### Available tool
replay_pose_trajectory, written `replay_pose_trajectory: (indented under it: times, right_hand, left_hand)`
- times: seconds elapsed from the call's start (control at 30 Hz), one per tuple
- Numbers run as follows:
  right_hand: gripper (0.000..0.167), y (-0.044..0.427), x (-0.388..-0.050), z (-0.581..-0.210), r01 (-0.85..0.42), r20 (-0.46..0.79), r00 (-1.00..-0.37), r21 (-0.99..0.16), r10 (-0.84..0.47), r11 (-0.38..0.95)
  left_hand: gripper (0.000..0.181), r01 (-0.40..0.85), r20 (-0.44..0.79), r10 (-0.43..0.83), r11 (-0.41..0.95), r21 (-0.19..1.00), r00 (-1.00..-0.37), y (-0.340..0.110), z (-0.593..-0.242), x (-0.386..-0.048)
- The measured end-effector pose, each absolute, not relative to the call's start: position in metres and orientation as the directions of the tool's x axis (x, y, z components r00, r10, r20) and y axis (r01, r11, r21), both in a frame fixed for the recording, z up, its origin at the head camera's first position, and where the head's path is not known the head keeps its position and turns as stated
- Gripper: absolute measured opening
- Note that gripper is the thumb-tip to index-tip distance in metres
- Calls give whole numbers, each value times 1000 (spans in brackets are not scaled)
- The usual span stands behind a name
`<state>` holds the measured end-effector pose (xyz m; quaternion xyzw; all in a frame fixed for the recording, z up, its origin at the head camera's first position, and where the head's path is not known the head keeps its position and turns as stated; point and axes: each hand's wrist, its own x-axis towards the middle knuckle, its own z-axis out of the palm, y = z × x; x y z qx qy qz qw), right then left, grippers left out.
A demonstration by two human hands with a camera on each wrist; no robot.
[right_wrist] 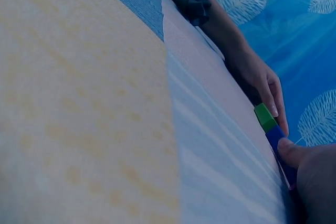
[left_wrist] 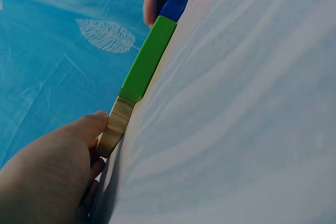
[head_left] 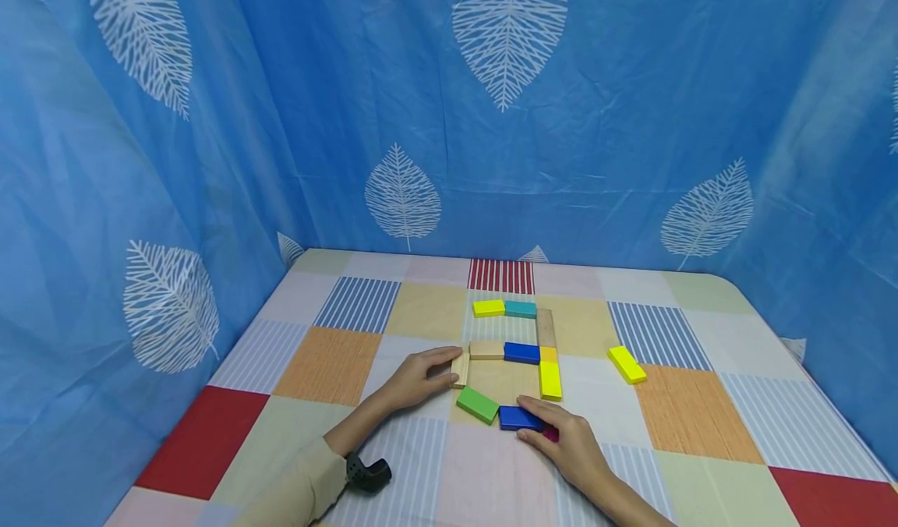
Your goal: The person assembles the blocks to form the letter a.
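My left hand (head_left: pixel 414 379) holds a plain wooden block (head_left: pixel 460 368) between thumb and fingers at the left side of a block outline. A green block (head_left: pixel 478 404) lies slantwise below it, one corner close to a blue block (head_left: pixel 520 418). My right hand (head_left: pixel 571 441) pinches that blue block, index finger on its far edge and thumb on its near edge. Under the right hand, a magenta block (head_left: pixel 552 433) shows only in part. In the left wrist view, the wooden block (left_wrist: pixel 115 127) meets the green block (left_wrist: pixel 149 59) end to end.
Farther back in the outline lie a pale wooden block (head_left: pixel 487 350), another blue block (head_left: pixel 522 353), a yellow block (head_left: pixel 550 380), a long wooden block (head_left: pixel 545 327), a teal block (head_left: pixel 521 309) and another yellow block (head_left: pixel 489 309). A loose yellow block (head_left: pixel 627 365) sits at right. Blue curtains (head_left: pixel 449 122) surround the table.
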<state>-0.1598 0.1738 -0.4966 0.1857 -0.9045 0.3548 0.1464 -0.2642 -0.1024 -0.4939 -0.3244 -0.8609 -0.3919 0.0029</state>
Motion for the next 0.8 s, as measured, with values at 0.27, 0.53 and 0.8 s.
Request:
replay_pose_trajectory:
  times: [0.27,0.53,0.8]
  right_hand:
    - [65,184,-145,-490,-353,410,-905,-573,-115,740]
    - [57,196,-125,-487,-238,348,-936,-531,-47,813]
    - [45,200,-138,-491,-257,438,-899,-497,-16,829]
  left_hand:
    - [48,549,250,554,477,686,-794,-102,-497,-262]
    - [48,567,273,553,476,672,-787,-105,-497,-262]
    - [46,565,269,558,466,681,-785,-102,-498,-265]
